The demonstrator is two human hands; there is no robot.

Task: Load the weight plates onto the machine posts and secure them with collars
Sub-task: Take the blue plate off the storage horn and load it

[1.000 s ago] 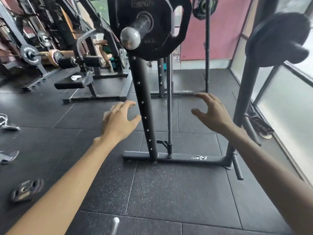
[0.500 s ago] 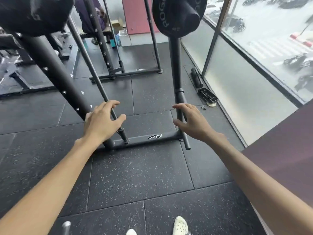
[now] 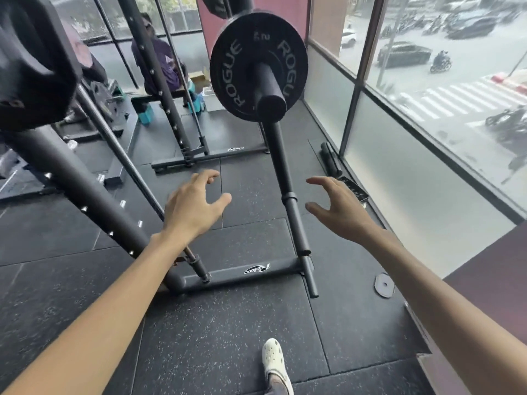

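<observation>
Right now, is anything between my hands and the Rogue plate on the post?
Nothing visible. The left hand and right hand are open and empty, in clear air below the Rogue plate; only the machine's upright passes between them.

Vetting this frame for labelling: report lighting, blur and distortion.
Head view: soft daylight from the window wall on the right, no hard shadows; the wide-angle lens bows its frames; the near plate at upper left is smeared, the ROGUE plate reads clearly; left hand and right hand are sharp.
</observation>
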